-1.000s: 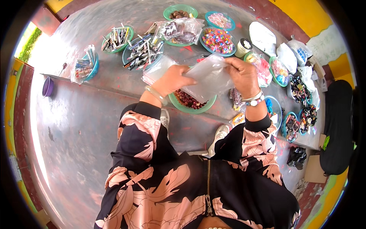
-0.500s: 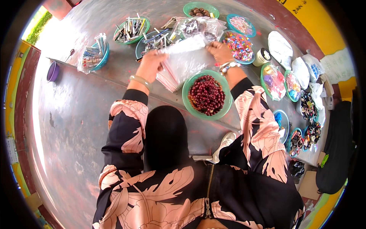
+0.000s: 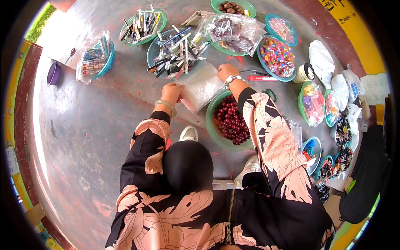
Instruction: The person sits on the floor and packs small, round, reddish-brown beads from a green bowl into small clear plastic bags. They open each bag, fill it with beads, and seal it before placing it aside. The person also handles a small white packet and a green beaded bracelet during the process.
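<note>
The left hand [image 3: 173, 92] and right hand [image 3: 227, 72] grip opposite edges of clear plastic bags [image 3: 203, 88] beside a green bowl [image 3: 215, 130] of dark red beads [image 3: 234, 121]. The grey, red-stained surface [image 3: 100, 141] spreads beneath, bordered by a yellow wall [image 3: 355, 41] with maroon base.

arms [image 3: 146, 143] stretched forward, left grip [image 3: 172, 92] curled, right grip [image 3: 227, 73] curled, farther forward
</note>
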The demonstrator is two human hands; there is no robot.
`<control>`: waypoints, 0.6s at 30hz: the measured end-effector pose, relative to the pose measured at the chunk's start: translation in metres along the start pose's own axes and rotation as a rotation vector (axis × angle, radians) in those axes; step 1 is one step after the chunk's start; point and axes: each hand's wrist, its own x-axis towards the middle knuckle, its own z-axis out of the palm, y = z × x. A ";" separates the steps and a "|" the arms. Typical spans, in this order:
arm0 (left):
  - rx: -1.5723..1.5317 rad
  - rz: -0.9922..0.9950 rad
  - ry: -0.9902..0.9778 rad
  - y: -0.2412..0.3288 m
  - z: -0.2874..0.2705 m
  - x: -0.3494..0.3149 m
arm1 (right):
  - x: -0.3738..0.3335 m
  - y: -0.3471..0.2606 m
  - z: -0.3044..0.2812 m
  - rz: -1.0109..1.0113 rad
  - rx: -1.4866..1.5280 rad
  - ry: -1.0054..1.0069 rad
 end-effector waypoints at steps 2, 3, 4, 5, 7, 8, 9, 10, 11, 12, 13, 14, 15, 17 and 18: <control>0.058 -0.006 -0.008 -0.003 0.000 0.008 | 0.006 -0.004 0.003 0.014 -0.041 0.003; 0.087 -0.009 -0.015 -0.004 0.001 0.012 | 0.008 -0.004 0.004 0.016 -0.052 0.014; 0.099 -0.010 0.010 -0.007 0.001 0.013 | 0.005 -0.008 0.005 0.011 -0.063 0.018; 0.112 -0.012 0.034 -0.011 0.001 0.013 | 0.000 -0.012 0.008 -0.003 -0.085 0.130; 0.114 -0.024 0.062 -0.014 0.000 0.011 | -0.014 -0.023 0.010 -0.030 -0.129 0.361; 0.100 -0.031 0.064 -0.012 0.001 0.009 | -0.019 -0.028 0.005 -0.081 -0.117 0.353; 0.087 -0.039 0.066 -0.011 0.001 0.008 | -0.024 -0.033 0.000 -0.133 -0.106 0.345; 0.088 -0.034 0.068 -0.010 0.003 0.007 | -0.026 -0.036 -0.003 -0.182 -0.093 0.337; 0.089 -0.029 0.071 -0.010 0.004 0.006 | -0.026 -0.039 -0.003 -0.157 0.012 0.081; 0.090 -0.024 0.074 -0.010 0.004 0.006 | -0.029 -0.041 -0.001 -0.216 -0.001 0.054; 0.118 -0.020 0.082 -0.010 0.003 0.006 | -0.034 -0.045 0.003 -0.277 -0.010 0.026; 0.145 -0.015 0.090 -0.010 0.002 0.006 | -0.039 -0.049 0.006 -0.338 -0.019 -0.002; 0.172 -0.010 0.099 -0.010 0.001 0.006 | -0.040 -0.052 0.005 -0.309 -0.064 -0.098; 0.245 -0.005 0.089 -0.009 0.001 0.005 | -0.035 -0.056 0.008 -0.230 -0.122 -0.207; 0.282 -0.002 0.084 -0.008 0.001 0.005 | -0.033 -0.059 0.009 -0.190 -0.151 -0.261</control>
